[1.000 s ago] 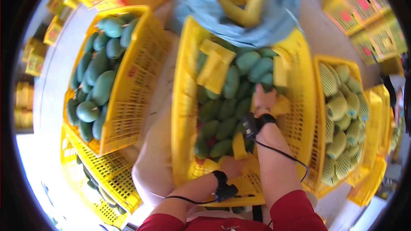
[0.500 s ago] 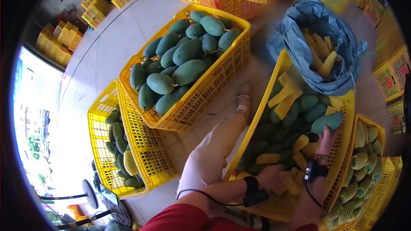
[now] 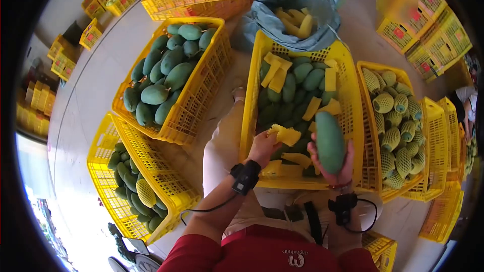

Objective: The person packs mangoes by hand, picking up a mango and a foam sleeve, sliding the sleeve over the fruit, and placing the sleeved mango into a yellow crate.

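Observation:
My right hand [image 3: 344,175] cradles a large green mango [image 3: 330,143] from below, holding it upright over the near end of a yellow crate [image 3: 247,121]. Just left of it, my left hand [image 3: 264,147] pinches a yellow foam net sleeve [image 3: 286,135], its frilled end spread toward the mango. The two are apart. Green mangoes [image 3: 313,79] fill the crate beneath, with flat yellow foam sleeves [image 3: 312,108] scattered on top of them. A blue woven sack [image 3: 262,20] at the crate's far end holds more sleeves [image 3: 306,26].
Left stands a crate of bare mangoes [image 3: 174,78]; nearer, another crate [image 3: 108,171] holds mangoes, one sleeved. On the right, a crate contains netted mangoes [image 3: 396,121]. Stacked crates [image 3: 413,20] rise at the far right. My leg [image 3: 219,141] is beside the middle crate.
My right hand has brought the mango nearer and turned it upright. My left hand has come up from the loose sleeves with one in its fingers. The view has swung right.

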`<state>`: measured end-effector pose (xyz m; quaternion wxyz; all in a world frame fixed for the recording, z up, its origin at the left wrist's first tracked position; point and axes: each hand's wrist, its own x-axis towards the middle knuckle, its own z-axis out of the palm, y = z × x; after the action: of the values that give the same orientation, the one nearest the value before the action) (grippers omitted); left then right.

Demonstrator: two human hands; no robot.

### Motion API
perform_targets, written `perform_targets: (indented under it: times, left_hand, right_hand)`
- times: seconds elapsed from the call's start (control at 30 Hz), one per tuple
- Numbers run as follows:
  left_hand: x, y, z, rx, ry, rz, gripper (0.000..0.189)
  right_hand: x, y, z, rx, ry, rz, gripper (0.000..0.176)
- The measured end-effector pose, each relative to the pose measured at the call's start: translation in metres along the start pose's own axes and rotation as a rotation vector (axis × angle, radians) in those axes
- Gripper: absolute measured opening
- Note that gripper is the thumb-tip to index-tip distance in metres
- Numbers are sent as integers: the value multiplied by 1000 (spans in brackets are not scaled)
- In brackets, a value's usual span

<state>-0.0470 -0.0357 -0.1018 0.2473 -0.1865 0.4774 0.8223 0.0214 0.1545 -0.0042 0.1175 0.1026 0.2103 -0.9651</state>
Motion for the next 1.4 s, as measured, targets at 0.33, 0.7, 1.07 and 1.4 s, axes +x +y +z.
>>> perform_targets:
  times: [0.33,0.7,1.07,1.4]
  left_hand:
    - [-68,29,37,1119,-144,799,17]
    - [-81,19,42,1103,-145,545,11]
    - [-84,0,67,282,-635,417,91]
    - [-91,-4,74,386,-482,238,81]
  right_hand:
    - [-41,9,-26,-915,0,-81,58]
    - [-29,35,-19,-1205,220,-335,50]
    - [-41,10,9,-1664,244,-851,38]
    - [-23,-12,5,-1855,218,-953,13]
